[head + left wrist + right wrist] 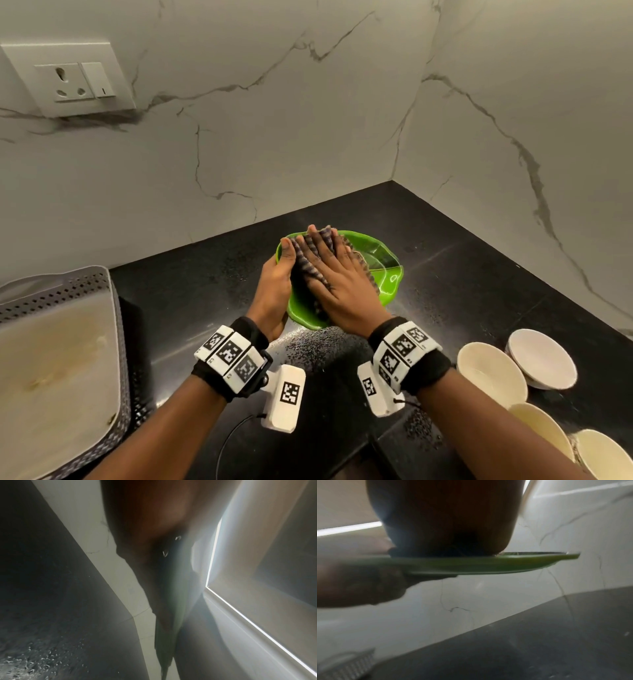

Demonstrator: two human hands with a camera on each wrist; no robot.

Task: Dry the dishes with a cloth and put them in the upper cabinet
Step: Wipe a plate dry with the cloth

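Striped woven cloth [310,265] lies under the flat right hand [337,282], whose straight fingers press it onto the face of a glossy green plate [383,263]. The left hand [275,284] grips the plate's left rim, thumb over the top edge and fingers hidden beneath. In the right wrist view the plate [488,563] is lifted clear of the counter, thin and shallow, with a slightly wavy lip.

To dry it well, I judge the right palm should sweep in overlapping circles out to the rim while the left keeps a firm hold, since glazed ware of this kind is likely slippery when wet; the underside would then want wiping too.

Below the plate, the black speckled counter [462,274] carries water droplets toward its near edge. At near right stand several cream bowls [489,368], smooth and round, some touching. At near left sits a grey perforated basket [68,284] holding a pale board. White marble-veined walls meet in the far corner, with a socket [70,82] at far left. No upper cabinet shows in the head view.
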